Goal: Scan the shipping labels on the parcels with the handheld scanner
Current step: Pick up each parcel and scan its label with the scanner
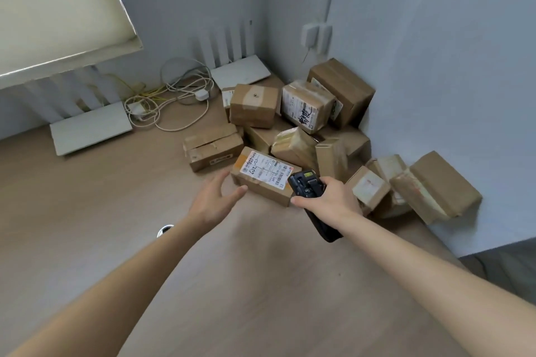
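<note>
It looks like an office or mail room corner. Brown cardboard parcels (304, 130) pile on the wooden floor (232, 284) at one o'clock. White cables (174, 101) tangle at eleven o'clock, by grey walls (435, 38).

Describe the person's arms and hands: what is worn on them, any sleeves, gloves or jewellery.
Both forearms are bare as far as the frame shows, with no sleeves. The left hand and right hand wear no gloves; no rings, watch or bracelet show.

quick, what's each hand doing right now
Left hand: open, reaching at the nearest parcel, holding nothing.
Right hand: gripping the handheld scanner.
</note>
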A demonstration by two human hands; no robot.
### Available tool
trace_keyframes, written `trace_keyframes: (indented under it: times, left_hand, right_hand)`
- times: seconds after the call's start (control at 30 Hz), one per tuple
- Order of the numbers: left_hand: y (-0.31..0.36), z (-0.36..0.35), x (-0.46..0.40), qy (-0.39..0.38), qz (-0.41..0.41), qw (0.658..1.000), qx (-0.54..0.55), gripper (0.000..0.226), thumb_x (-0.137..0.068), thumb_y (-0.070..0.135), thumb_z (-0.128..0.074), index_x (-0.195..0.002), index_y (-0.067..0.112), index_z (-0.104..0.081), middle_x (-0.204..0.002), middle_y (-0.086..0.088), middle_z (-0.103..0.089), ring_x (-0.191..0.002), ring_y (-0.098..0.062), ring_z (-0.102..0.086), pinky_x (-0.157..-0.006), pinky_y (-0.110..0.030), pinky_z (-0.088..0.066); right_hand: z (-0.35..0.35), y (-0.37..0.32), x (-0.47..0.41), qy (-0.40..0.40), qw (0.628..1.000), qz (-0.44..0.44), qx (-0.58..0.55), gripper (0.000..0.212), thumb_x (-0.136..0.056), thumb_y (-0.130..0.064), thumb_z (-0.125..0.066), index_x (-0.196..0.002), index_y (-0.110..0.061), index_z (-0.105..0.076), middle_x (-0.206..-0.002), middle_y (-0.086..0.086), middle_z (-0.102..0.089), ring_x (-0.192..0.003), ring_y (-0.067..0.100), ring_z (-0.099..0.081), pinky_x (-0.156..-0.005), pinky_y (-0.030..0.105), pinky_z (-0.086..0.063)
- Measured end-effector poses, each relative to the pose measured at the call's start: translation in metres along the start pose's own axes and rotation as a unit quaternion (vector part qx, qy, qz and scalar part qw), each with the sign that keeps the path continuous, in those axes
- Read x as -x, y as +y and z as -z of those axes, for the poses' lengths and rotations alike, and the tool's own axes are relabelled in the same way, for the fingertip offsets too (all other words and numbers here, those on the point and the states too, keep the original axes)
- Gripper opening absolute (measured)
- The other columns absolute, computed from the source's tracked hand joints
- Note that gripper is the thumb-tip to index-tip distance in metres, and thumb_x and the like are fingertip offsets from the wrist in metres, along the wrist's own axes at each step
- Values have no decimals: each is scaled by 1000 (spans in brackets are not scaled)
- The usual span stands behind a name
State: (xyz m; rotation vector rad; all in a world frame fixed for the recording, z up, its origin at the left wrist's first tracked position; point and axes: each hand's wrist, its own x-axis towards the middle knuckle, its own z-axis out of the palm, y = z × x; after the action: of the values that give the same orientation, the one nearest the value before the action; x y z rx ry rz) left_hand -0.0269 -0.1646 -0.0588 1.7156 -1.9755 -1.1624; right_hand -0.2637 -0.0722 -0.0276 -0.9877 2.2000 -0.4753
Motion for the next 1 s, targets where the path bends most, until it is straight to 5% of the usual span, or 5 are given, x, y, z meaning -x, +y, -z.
trace_keyframes:
  times: [0.27,0.47,0.63,0.9,1.0]
  left_hand:
    - [-25,-45,-84,-3,98,993,66,90,-92,51,-63,-161,23,-14,-163,-1,-30,-147,-24,-33,-119,-45,-32]
    - [-31,-54,-99,33,127,983,129,49,-94,44,-62,-140,29,-54,-131,3,-62,-113,-18,-58,-96,-33,-47]
    - [-34,-40,-80,72,136,972,179,32,-89,42,-69,-117,36,-55,-115,8,-63,-102,-8,-60,-71,-23,-44]
    - [-8,11,-9,108,38,959,258,42,-81,46,-77,-112,57,-51,-121,13,-64,-119,-16,-56,-100,-38,-45]
    - [0,43,36,129,13,952,279,39,-85,42,-77,-114,51,-53,-114,8,-68,-112,-16,-61,-91,-35,-50]
  right_hand:
    - [-42,15,-84,-3,1000,12,-17,68,-64,-64,-83,-122,-39,-61,-116,-12,-72,-109,22,-67,-90,39,-56]
    - [-56,14,-102,-10,997,31,-65,77,-61,-62,-85,-129,-38,-59,-104,-20,-63,-108,14,-66,-84,32,-51]
    - [-61,12,-93,-6,995,52,-84,82,-60,-65,-85,-132,-36,-59,-102,-23,-63,-101,8,-63,-78,27,-47]
    - [-37,-19,-28,2,991,109,-82,77,-65,-63,-87,-131,-34,-60,-105,-21,-65,-97,8,-61,-67,17,-40]
    - [-25,-37,18,13,987,142,-79,78,-65,-63,-87,-131,-32,-60,-103,-20,-63,-97,8,-59,-66,15,-39]
